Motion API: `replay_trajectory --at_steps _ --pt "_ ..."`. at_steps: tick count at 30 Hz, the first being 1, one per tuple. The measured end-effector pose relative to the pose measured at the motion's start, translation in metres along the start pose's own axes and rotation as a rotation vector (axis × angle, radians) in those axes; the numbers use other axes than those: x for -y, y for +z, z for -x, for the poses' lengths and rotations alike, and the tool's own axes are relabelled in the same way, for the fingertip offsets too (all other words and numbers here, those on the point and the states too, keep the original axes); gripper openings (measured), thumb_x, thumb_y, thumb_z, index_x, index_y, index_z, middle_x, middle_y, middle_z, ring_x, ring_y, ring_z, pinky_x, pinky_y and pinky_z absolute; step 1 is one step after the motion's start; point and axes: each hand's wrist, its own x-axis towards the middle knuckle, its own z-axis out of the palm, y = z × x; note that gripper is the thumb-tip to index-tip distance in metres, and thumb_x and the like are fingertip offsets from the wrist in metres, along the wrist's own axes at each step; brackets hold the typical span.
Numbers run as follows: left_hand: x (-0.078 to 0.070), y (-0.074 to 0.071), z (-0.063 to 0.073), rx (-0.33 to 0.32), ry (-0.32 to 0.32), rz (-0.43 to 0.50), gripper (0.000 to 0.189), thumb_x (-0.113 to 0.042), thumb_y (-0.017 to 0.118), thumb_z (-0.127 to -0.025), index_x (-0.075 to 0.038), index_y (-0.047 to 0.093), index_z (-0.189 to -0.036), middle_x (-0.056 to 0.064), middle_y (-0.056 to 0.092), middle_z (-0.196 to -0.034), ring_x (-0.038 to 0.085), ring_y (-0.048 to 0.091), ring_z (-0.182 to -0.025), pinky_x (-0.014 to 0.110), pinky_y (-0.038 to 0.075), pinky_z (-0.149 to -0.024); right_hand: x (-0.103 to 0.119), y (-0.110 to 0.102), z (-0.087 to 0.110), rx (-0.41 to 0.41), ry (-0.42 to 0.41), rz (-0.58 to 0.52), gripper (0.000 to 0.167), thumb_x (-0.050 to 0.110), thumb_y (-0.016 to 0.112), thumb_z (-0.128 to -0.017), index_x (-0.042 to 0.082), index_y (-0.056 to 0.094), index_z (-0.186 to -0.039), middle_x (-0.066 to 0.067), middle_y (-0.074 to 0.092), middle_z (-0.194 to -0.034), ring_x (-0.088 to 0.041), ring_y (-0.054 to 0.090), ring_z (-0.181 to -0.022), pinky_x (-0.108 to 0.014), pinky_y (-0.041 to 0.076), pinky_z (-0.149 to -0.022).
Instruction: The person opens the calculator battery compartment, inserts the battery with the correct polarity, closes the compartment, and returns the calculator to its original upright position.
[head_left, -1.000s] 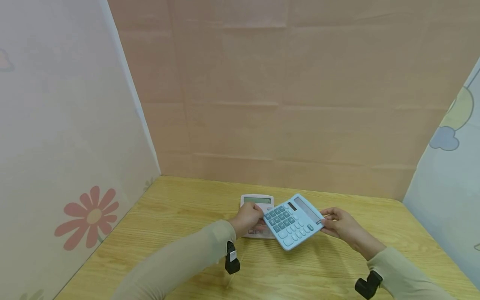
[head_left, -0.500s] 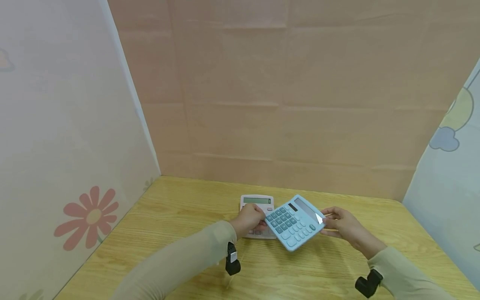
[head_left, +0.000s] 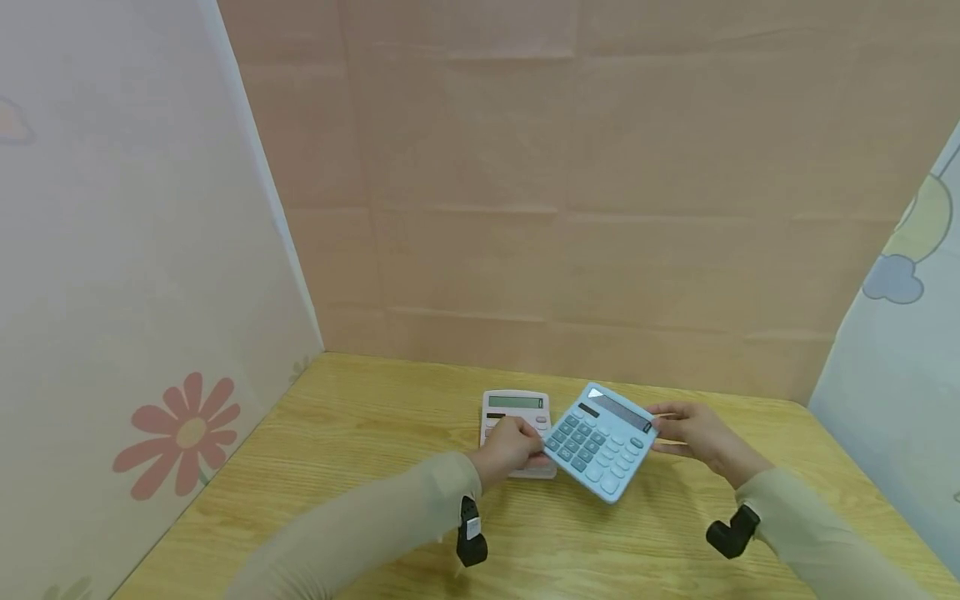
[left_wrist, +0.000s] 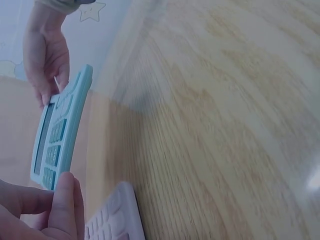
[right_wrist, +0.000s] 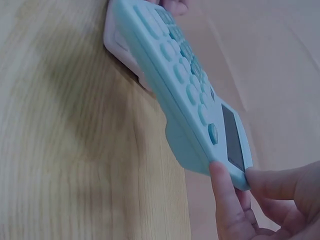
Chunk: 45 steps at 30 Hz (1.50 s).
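A light blue calculator [head_left: 600,442] is held up off the table, tilted and turned, its keys and display facing up. My left hand [head_left: 510,448] pinches its left corner between thumb and fingers. At the display end, my right hand [head_left: 697,433] grips the opposite corner; in the right wrist view thumb and fingers [right_wrist: 227,200] hold its edge. Behind the left hand a pale pink calculator [head_left: 516,403] lies on the table, its lower keys partly covered by that hand. The left wrist view shows a corner of the pink calculator [left_wrist: 117,220] below the raised blue calculator [left_wrist: 62,130].
The wood-grain table [head_left: 375,417] meets a tan covered wall [head_left: 562,208] at the back. Pale printed panels stand at the left [head_left: 150,250] and right. A black wrist camera [head_left: 471,533] hangs from the left sleeve, another black wrist camera [head_left: 733,532] from the right.
The blue calculator has shifted slightly right and turned clockwise, with both hands still holding it. The left hand moved a little right, showing more of the pink calculator, which stays in place.
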Motion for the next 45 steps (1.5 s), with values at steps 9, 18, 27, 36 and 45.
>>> replay_trajectory --at_steps 9,18,27,36,45 --pt "-0.004 0.01 0.005 0.027 0.03 0.029 0.004 0.003 0.058 -0.093 0.005 0.055 -0.092 0.013 0.059 -0.086 0.023 0.071 -0.083 0.029 0.058 -0.074 0.001 -0.014 -0.027 -0.004 0.024 -0.001 0.044 0.004 0.05 -0.099 -0.018 0.039 -0.135 0.002 0.069 -0.1 -0.008 0.066 -0.09 -0.036 0.056 -0.085" --pt "-0.004 0.027 0.001 0.014 -0.045 0.055 0.011 0.005 0.063 -0.089 0.004 0.056 -0.098 0.011 0.06 -0.089 0.026 0.071 -0.087 0.032 0.058 -0.076 0.009 -0.02 -0.047 -0.068 0.072 0.011 0.037 0.003 0.054 -0.098 -0.014 0.051 -0.13 -0.002 0.067 -0.101 -0.01 0.066 -0.085 -0.037 0.056 -0.084" --pt "-0.003 0.038 0.005 0.016 -0.096 -0.012 0.013 0.007 0.066 -0.087 0.002 0.056 -0.094 0.01 0.058 -0.085 0.021 0.071 -0.079 0.029 0.058 -0.074 0.003 -0.025 -0.06 -0.024 0.126 -0.036 0.029 -0.006 0.052 -0.095 -0.014 0.057 -0.123 -0.002 0.068 -0.095 -0.014 0.068 -0.084 -0.037 0.056 -0.084" --pt "-0.004 0.044 0.004 0.037 -0.084 -0.125 0.013 0.01 0.064 -0.086 0.002 0.054 -0.092 0.008 0.055 -0.081 0.02 0.071 -0.073 0.026 0.058 -0.07 -0.008 -0.025 -0.066 -0.025 0.147 -0.046 0.025 -0.008 0.048 -0.096 -0.014 0.06 -0.117 -0.003 0.069 -0.093 -0.014 0.069 -0.081 -0.039 0.056 -0.083" --pt "0.002 0.048 0.001 0.043 -0.035 -0.373 0.011 0.002 0.073 -0.079 0.0 0.064 -0.086 0.003 0.06 -0.08 0.012 0.059 -0.074 0.026 0.051 -0.066 -0.015 -0.019 -0.067 -0.09 0.208 -0.052 0.028 -0.01 0.051 -0.094 -0.015 0.057 -0.121 -0.005 0.07 -0.089 -0.016 0.069 -0.078 -0.036 0.058 -0.078"
